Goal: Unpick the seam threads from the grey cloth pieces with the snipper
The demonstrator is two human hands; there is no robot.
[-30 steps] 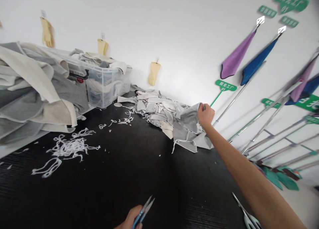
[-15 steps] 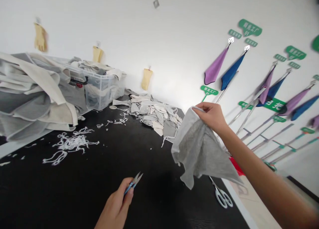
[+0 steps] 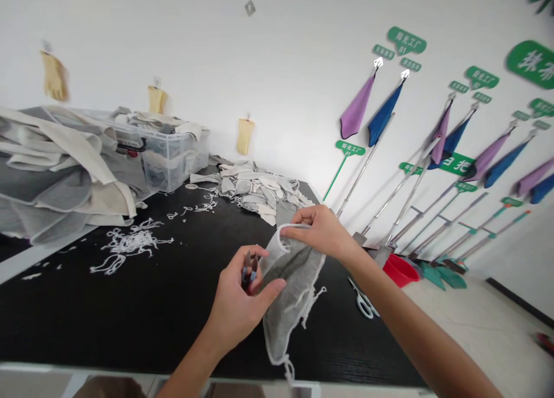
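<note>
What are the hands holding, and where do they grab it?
The right hand holds the gray cloth by its pale top edge; the left hand holds small snips around the handles.

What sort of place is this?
Probably a textile workshop: fabric pieces heaped on a black table, white string scraps, and a green wall sign reading 阳光工厂 (Sunshine Factory).

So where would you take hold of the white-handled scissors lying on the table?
Probably by the handle loops, coming in from the person's near side. The scissors lie on the black tabletop with the blades pointing away from the person, so the loops are the nearer end. The right forearm partly covers one loop in this view.
</note>
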